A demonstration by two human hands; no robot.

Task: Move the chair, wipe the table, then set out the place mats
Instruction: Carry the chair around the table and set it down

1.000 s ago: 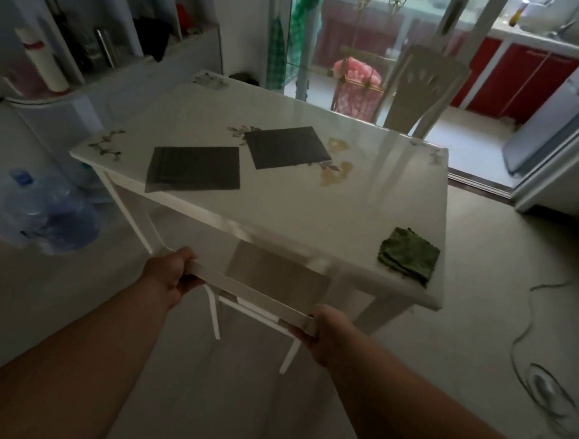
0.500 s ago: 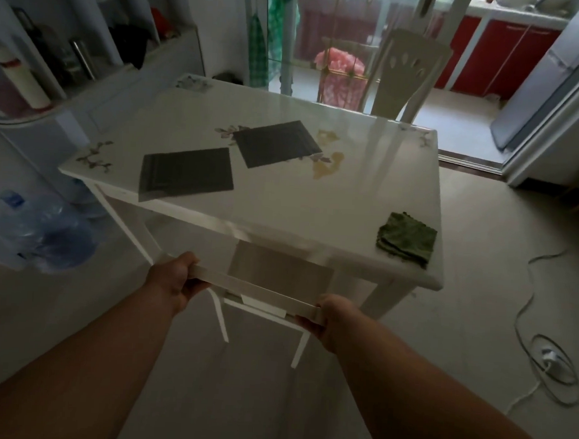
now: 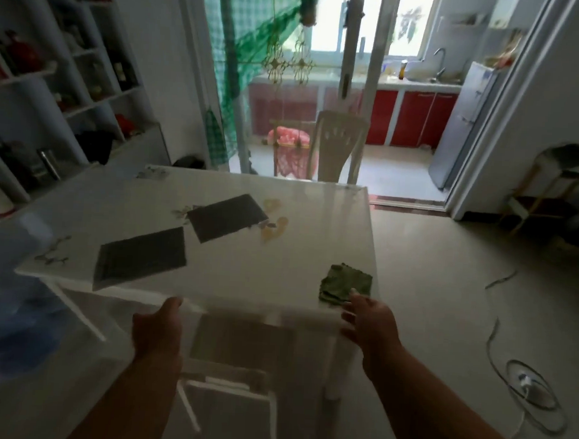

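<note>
A white table [image 3: 296, 253] with flower prints carries two dark place mats, one near the front left [image 3: 141, 262] and one further back [image 3: 226, 217]. A folded green cloth [image 3: 345, 284] lies at the front right corner. A white chair [image 3: 241, 344] stands pushed under the table's front edge, blurred by motion. My left hand [image 3: 160, 330] is at the left end of the chair's top rail, thumb up, fingers curled around it. My right hand [image 3: 370, 321] is off the chair, fingers spread, fingertips just short of the cloth.
A second pale chair [image 3: 339, 148] stands at the table's far side by the glass doorway. A blue water bottle [image 3: 7, 332] lies on the floor at left below the shelves [image 3: 70, 83]. A cable and plug strip [image 3: 527, 389] lie on the floor at right.
The chair has gone forward under the table. My right hand let go of the top rail and moved up to the table's corner by the green cloth. The view has tilted up.
</note>
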